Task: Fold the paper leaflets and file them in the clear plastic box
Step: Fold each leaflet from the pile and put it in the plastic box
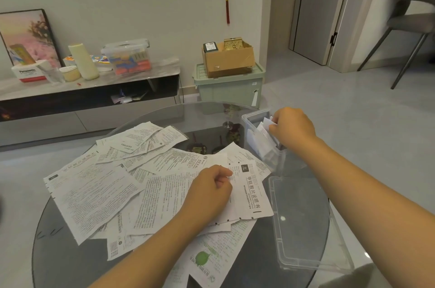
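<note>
Right hand [293,128] was at about two o'clock on the round glass table [58,254], fingers curled and pinching a folded leaflet [267,124] at its top edge, inside the open mouth of the clear plastic box [249,120]. Other folded papers [263,144] already stood on edge in that box, leaning toward one another. Left hand [211,190] lay near the centre of the table, loosely fisted on the pile of unfolded leaflets [101,188], thumb and forefinger closed on the upper edge of a sheet with a bold vertical heading [254,193]. How much of that sheet it actually held could not be made out.

The pile spread from nine o'clock across to the centre, sheets overlapping at all angles, one with a green mark [202,258] at six o'clock. The box lid [301,224] lay flat at four o'clock, just beside the box.

These leaflets looked thin, light and limp, already creased and curled at the edges. They would likely sag if lifted by one corner and could tear along old folds, so a pinch at an edge with the other hand steadying seemed the safer hold. On glass, a sheet would probably slide rather than stay put while being creased. Once folded they looked stiffer, and holding the top edge suited slotting them upright among the others.
</note>
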### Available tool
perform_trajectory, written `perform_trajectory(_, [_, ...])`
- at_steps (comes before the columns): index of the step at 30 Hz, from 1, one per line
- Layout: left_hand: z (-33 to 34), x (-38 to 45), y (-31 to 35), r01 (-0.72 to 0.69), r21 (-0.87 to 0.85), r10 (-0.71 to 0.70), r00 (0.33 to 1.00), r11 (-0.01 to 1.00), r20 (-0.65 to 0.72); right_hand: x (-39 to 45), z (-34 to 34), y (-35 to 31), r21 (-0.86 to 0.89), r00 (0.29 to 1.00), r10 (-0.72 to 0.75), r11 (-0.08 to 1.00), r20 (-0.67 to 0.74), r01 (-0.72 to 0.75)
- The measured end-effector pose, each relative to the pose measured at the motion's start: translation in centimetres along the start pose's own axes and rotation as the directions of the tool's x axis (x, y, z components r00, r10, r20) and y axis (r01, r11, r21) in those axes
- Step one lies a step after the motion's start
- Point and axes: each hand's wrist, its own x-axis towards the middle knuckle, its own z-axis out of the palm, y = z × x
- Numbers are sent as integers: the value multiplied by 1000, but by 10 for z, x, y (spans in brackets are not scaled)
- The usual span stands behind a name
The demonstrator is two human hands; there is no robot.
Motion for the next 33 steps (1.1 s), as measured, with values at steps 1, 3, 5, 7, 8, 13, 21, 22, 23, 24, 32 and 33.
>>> perform_trajectory(1, [0, 0, 0, -2, -2, 2, 1000, 1000, 0, 2, 0, 0, 21, 1000, -4, 1000, 28, 3])
perform_trajectory(3, [0, 1, 0, -6, -3, 6, 1000, 1000, -1, 6, 0, 0, 71, 998, -12, 997, 56, 8])
perform_trajectory(5, [0, 2, -1, -10, -7, 10, 1000, 1000, -3, 8, -2, 0, 121, 999, -21, 993, 47, 15])
perform_trajectory(7, [0, 2, 0, -13, -10, 13, 1000, 1000, -7, 7, -3, 0, 154, 997, -40, 988, 60, 31])
perform_trajectory(8, [0, 1, 1, -22, -5, 22, 1000, 1000, -17, 6, -3, 0, 153, 996, -49, 988, 76, 37])
perform_trajectory(13, [-5, 18, 26, -184, 39, 187, 978, 982, -98, 4, 1, 3, 175, 994, -23, 985, 103, 4])
perform_trajectory(21, [6, 78, 60, -425, 330, 410, 905, 843, 116, 7, -1, 1, 213, 978, -34, 977, 204, -11])
perform_trajectory(22, [8, 85, 61, -453, 378, 420, 891, 807, 171, 8, -3, 2, 208, 974, -37, 978, 222, -10])
perform_trajectory(23, [8, 91, 61, -480, 428, 427, 877, 766, 220, 8, -4, 4, 210, 972, -43, 978, 232, -7])
perform_trajectory(24, [8, 97, 59, -507, 475, 434, 862, 719, 262, 8, -5, 5, 222, 973, -45, 975, 228, -7])
perform_trajectory(32, [8, 118, 57, -621, 577, 536, 773, 530, 339, 3, -10, 10, 259, 996, -1, 966, 90, -23])
perform_trajectory(33, [8, 118, 56, -625, 563, 544, 770, 540, 333, 2, -8, 9, 265, 996, -10, 964, 90, -15])
